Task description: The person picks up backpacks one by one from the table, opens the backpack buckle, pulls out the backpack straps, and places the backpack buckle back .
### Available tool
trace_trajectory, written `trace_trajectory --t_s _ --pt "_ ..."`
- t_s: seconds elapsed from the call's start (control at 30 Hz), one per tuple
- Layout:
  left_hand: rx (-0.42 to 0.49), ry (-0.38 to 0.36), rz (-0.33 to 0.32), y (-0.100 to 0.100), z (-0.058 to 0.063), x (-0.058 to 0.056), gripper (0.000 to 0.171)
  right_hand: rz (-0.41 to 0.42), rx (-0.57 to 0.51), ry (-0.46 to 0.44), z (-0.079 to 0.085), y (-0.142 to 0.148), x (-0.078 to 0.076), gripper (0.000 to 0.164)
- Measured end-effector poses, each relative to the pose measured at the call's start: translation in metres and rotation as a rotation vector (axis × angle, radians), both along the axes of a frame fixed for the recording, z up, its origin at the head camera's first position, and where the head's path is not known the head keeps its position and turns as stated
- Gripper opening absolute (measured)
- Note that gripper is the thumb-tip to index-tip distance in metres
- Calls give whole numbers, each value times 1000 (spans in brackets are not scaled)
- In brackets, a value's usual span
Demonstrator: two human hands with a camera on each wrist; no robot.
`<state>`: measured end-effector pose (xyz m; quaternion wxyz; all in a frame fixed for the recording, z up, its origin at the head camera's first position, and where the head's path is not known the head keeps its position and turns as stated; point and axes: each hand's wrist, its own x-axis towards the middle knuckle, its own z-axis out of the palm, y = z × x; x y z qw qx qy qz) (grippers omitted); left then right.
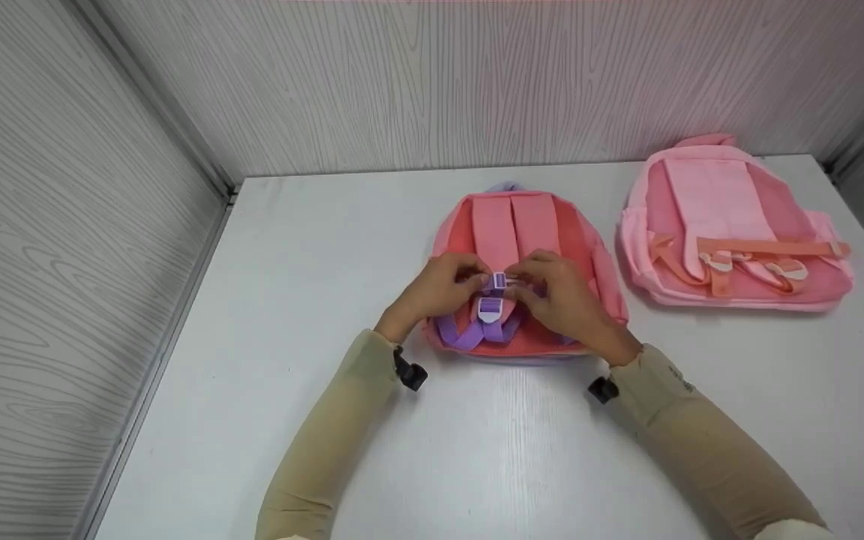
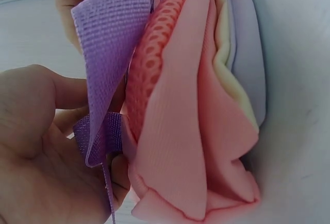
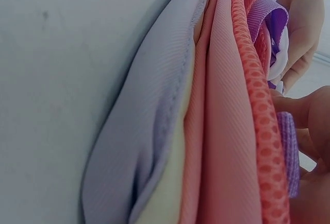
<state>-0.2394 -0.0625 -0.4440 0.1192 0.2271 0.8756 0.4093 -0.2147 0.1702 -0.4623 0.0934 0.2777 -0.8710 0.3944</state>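
A small coral-pink backpack point(image 1: 535, 225) lies on the table with its strap side up. Over its middle, both hands meet at a white buckle point(image 1: 499, 281) threaded with purple webbing. From the left, my left hand point(image 1: 443, 286) pinches the buckle's purple strap point(image 2: 111, 54) between thumb and fingers. On the other side my right hand point(image 1: 561, 296) pinches the buckle's right end; its fingertips are partly hidden. Just below sits a second white buckle point(image 1: 490, 309) on a purple strap. The right wrist view shows the backpack's mesh back panel point(image 3: 263, 147) beside the right hand.
A lighter pink backpack point(image 1: 717, 195) with orange straps lies at the right, strap side up. The white table point(image 1: 462, 465) meets a wood-grain panel point(image 1: 417, 82) at the back and another panel point(image 1: 49, 262) at the left.
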Motion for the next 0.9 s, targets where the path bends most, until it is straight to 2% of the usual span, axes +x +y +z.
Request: trace_trajectory --t_s 0.37,0.6,0.9 --pt "8 0 2 2 -3 -1 20 -16 13 -39 2 0 1 24" --pt "4 -3 9 4 -1 1 20 -15 20 -32 1 0 0 23" --pt "47 -30 10 7 1 2 20 -7 17 -9 2 0 0 22"
